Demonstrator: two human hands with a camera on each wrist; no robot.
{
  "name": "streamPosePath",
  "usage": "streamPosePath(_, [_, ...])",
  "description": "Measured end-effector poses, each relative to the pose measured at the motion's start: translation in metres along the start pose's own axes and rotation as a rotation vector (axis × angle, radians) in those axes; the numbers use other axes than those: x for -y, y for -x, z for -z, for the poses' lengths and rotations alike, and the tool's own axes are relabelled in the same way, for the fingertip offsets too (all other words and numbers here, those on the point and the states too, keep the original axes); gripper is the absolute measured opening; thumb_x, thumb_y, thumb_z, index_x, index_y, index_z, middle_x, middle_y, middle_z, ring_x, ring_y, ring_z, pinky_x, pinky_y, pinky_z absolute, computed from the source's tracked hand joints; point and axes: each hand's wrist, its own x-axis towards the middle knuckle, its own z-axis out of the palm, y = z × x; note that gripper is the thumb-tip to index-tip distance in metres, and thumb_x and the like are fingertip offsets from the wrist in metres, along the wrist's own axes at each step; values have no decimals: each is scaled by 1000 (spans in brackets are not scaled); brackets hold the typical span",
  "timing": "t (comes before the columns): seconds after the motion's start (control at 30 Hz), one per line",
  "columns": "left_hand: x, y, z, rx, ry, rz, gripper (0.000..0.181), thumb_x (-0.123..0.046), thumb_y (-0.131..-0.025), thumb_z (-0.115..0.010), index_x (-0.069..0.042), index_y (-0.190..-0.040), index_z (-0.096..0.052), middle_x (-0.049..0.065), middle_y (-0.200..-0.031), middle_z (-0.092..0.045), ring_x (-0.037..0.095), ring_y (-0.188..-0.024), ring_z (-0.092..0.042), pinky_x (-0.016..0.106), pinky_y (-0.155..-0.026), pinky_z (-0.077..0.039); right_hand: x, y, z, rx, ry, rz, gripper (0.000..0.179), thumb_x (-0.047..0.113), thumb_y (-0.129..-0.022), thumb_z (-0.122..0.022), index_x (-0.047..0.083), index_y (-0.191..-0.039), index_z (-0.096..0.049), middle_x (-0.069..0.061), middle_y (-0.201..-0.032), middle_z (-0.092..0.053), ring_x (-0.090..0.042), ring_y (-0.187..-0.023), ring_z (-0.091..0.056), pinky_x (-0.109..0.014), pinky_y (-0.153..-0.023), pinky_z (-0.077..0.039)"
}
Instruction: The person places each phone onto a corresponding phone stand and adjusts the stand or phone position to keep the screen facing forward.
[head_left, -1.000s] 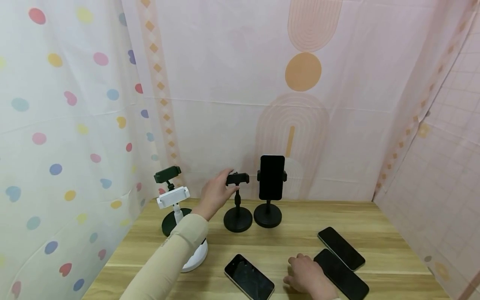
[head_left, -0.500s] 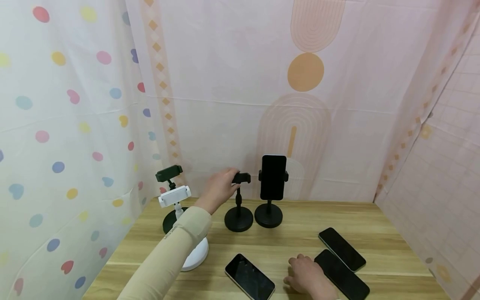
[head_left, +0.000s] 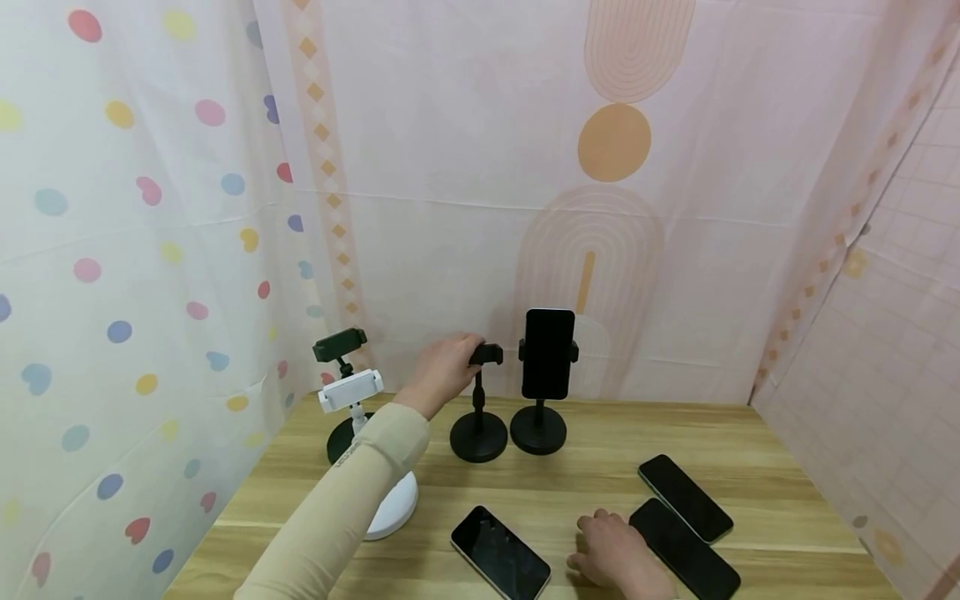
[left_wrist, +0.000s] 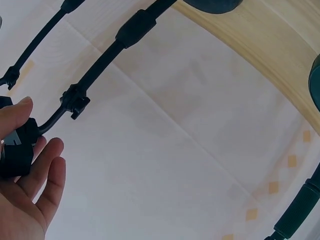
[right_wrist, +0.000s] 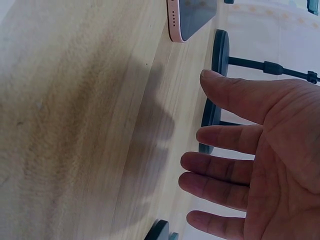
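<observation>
- Left hand (head_left: 442, 372) has shifted right since a second ago, now covering the left end of the clamp head (head_left: 491, 354) on the bare black stand (head_left: 478, 437). Stand base holds its spot; right hand (head_left: 618, 554) shows no visible move.
- Left hand is bent round the clamp head, thumb on one side, fingers behind; gripping it. Some fingertip contact is hidden.
- Right hand is loosely open, palm bare, fingers slightly apart, holding nothing. Sits low at the near side.
- Bare black stand is upright at the far side of the wooden table (head_left: 600, 458), just left of the second black stand (head_left: 538, 432), which holds an upright phone (head_left: 548, 354), screen dark.
- White stand (head_left: 351, 390) is left of those, partly behind the sleeve (head_left: 337, 517); its base shows at the sleeve's right edge.
- Dark green stand (head_left: 340, 344) is just beyond the white one.
- Centre phone (head_left: 501, 554) lies flat, left of the right hand.
- Two more lie flat at the right, side by side: far phone (head_left: 686, 497) and near phone (head_left: 684, 550). Near one is right beside the right hand; can't tell if touching.
- Patterned curtain (head_left: 450, 167) backs the table; dotted curtain (head_left: 187, 350) at left.
</observation>
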Motion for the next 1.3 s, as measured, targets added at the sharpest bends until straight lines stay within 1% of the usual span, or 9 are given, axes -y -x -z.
streamPosePath(0.27, [0,-3,-2,14,-35,-28,23,-14,-90,-75,-11,-111,-68,4,-107,-70,22,-96,-67,39,-81,-55,0,1,-1,-1,4,-14,40,26,-81,-82,-1,-107,-68,-15,-97,-61,-35,-90,-59,-56,-81,-48])
streamPosePath(0.4, [-1,-4,-2,22,-44,-38,19,-14,-92,-73,-11,-109,-67,3,-105,-70,22,-95,-68,39,-80,-55,0,2,-1,-11,10,-5,40,25,-80,-82,-2,-106,-68,-15,-96,-61,-34,-88,-59,-55,-80,-49])
streamPosePath(0.6, [-3,-5,-2,42,-65,-37,14,-14,-92,-73,-11,-105,-66,2,-102,-70,22,-91,-68,40,-76,-55,-1,3,-2,-20,13,14,38,25,-80,-82,-2,-103,-68,-13,-93,-61,-32,-85,-58,-53,-80,-49])
streamPosePath(0.8, [-6,-8,1,72,-74,-40,16,-13,-93,-71,-8,-107,-67,5,-103,-71,23,-91,-68,39,-74,-55,-2,3,-2,-16,13,6,40,25,-80,-83,-2,-106,-68,-15,-96,-62,-34,-89,-59,-54,-81,-49])
streamPosePath(1.1, [-6,-9,3,107,-39,-42,17,-9,-93,-70,-5,-109,-67,9,-104,-70,26,-93,-68,40,-77,-55,-2,4,0,9,20,-11,39,26,-82,-81,-1,-107,-67,-14,-97,-61,-33,-89,-59,-54,-80,-49])
streamPosePath(1.3, [-6,-11,5,126,-25,-37,17,-9,-94,-70,-3,-109,-66,10,-105,-69,27,-94,-67,40,-80,-55,-1,5,1,-1,28,0,39,26,-82,-81,-1,-107,-67,-15,-97,-61,-34,-90,-59,-55,-80,-48])
